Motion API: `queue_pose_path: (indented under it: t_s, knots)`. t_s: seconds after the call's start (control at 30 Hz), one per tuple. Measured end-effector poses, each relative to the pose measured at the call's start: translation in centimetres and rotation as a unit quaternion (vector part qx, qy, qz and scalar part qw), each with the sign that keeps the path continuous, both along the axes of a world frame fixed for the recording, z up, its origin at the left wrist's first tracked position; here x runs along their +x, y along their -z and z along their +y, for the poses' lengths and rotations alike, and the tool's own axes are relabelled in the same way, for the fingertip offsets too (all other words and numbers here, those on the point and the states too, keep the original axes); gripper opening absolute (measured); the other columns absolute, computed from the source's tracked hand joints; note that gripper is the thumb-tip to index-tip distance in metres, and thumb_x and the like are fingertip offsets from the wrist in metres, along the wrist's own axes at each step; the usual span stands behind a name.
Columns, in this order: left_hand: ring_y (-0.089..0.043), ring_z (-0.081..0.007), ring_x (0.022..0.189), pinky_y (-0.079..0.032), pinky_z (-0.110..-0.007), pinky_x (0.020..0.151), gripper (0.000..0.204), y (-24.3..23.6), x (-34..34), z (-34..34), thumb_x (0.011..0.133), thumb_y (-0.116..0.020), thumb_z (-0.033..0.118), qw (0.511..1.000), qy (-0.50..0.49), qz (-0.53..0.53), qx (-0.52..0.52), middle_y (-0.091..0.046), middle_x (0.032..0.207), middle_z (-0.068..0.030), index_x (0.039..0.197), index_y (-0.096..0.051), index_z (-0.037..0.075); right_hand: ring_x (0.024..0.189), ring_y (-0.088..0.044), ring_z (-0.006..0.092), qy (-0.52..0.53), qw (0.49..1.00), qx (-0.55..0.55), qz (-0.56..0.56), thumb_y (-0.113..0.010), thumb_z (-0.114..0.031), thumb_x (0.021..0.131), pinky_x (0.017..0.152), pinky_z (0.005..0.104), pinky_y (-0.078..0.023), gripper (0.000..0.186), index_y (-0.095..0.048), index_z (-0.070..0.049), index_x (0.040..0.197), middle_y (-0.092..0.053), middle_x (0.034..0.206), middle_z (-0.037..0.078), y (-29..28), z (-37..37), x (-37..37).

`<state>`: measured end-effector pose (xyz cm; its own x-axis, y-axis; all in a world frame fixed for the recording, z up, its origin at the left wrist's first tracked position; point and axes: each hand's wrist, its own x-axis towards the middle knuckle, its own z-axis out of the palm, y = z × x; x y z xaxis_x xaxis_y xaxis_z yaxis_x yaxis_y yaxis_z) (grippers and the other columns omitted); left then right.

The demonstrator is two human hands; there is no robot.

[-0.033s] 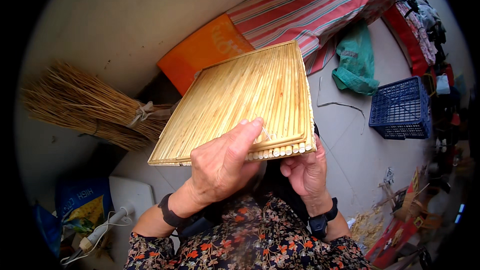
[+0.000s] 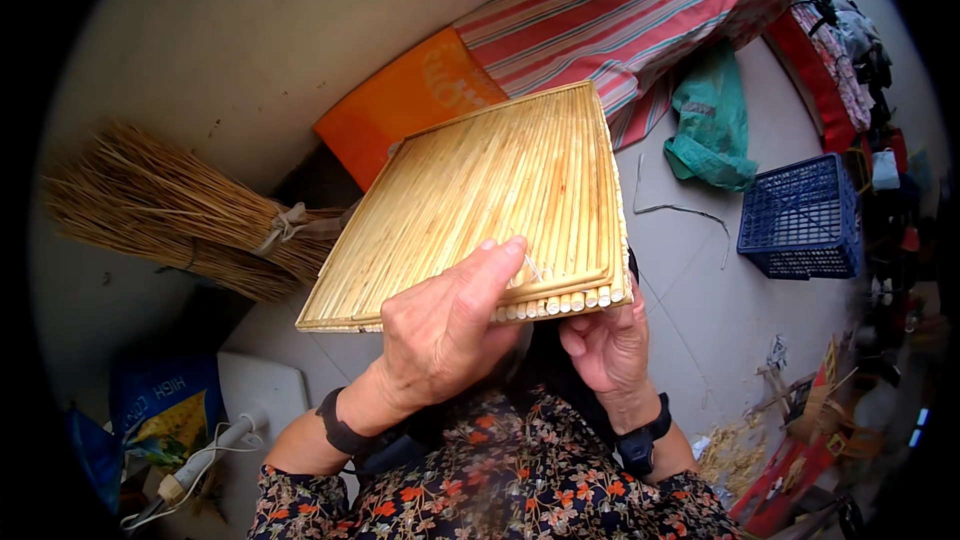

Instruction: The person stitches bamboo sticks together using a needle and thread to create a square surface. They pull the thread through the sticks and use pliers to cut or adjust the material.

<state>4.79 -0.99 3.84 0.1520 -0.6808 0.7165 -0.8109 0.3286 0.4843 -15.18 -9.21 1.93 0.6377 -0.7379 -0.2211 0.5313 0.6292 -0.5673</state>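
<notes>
A square panel of pale yellow stalks laid side by side [image 2: 480, 195], edged with thin strips, tilts in front of me. My left hand [image 2: 440, 325] grips its near edge, thumb on the upper face and the other fingers underneath. Beside that thumb tip a short, thin pale thread [image 2: 533, 268] stands out from the surface. Below the near right corner, by the cut stalk ends [image 2: 565, 303], is my right hand [image 2: 612, 348], its fingers curled inward. The panel partly covers its fingertips, so what they pinch is hidden.
At the left lies a tied bundle of dry stalks [image 2: 190, 210] against the wall. An orange bag [image 2: 400, 105] and a striped cloth [image 2: 620, 20] are behind the panel. On the right are a green sack [image 2: 712, 125], a bent wire [image 2: 685, 208] and a blue plastic crate [image 2: 802, 215].
</notes>
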Motion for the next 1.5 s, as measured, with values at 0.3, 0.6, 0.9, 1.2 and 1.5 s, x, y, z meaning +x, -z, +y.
queue_pose_path:
  t_s: [0.3, 0.6, 0.9, 1.2, 1.5]
  knots:
    - [-0.078, -0.0344, 0.099, -0.065, -0.036, 0.081, 0.067, 0.6, -0.1, 0.2, 0.072, -0.082, -0.003, 1.0, 0.004, 0.0, -0.003, -0.076, 0.117, -0.0201, 0.134, -0.056, -0.003, 0.065, -0.061, 0.0152, -0.104, 0.976, 0.085, -0.171, -0.069, -0.042, 0.102, 0.052, 0.0313, -0.054, 0.036, -0.062, -0.008, 0.113, -0.063, 0.083, 0.001, 2.1, 2.4, 0.3]
    - [-0.076, -0.0355, 0.106, -0.063, -0.038, 0.087, 0.074, 1.3, 0.0, 1.2, 0.068, -0.084, -0.005, 0.998, 0.021, -0.01, 0.054, -0.073, 0.124, -0.0214, 0.136, -0.055, -0.002, 0.059, -0.053, 0.0175, -0.152, 0.987, -0.024, -0.049, -0.072, -0.018, 0.1, 0.05, 0.0324, -0.046, 0.026, -0.054, -0.002, 0.09, -0.056, 0.071, 0.009, 0.7, 2.9, -8.3]
    - [-0.075, -0.0336, 0.109, -0.063, -0.039, 0.089, 0.067, 3.9, 2.3, 2.1, 0.07, -0.085, 0.005, 0.987, 0.0, -0.139, 0.079, -0.074, 0.121, -0.0166, 0.133, -0.063, 0.006, 0.06, -0.055, 0.0179, -0.154, 0.986, -0.049, -0.038, -0.074, -0.018, 0.099, 0.05, 0.0322, -0.048, 0.025, -0.056, -0.002, 0.092, -0.059, 0.071, 0.012, -0.9, 3.0, -9.2]
    - [-0.077, -0.0259, 0.088, -0.06, -0.031, 0.079, 0.051, -5.1, 2.7, 2.4, 0.087, -0.081, 0.0, 0.992, 0.008, 0.023, 0.124, -0.076, 0.108, -0.0169, 0.134, -0.062, 0.0, 0.065, -0.055, 0.0119, -0.035, 0.957, -0.275, -0.084, -0.063, -0.01, 0.105, 0.057, 0.0244, -0.046, 0.014, -0.053, -0.003, 0.099, -0.058, 0.084, 0.009, -6.0, -0.2, -2.0]
    - [-0.064, -0.0135, 0.114, -0.052, -0.029, 0.1, 0.058, -6.9, 4.1, 4.5, 0.092, -0.075, -0.004, 0.974, 0.002, 0.122, 0.189, -0.069, 0.126, -0.0093, 0.146, -0.051, -0.002, 0.066, -0.062, 0.0071, 0.026, 0.843, -0.529, 0.095, -0.072, -0.008, 0.1, 0.058, 0.0244, -0.05, 0.01, -0.067, 0.001, 0.099, -0.067, 0.078, 0.005, -9.1, -0.6, 3.4]
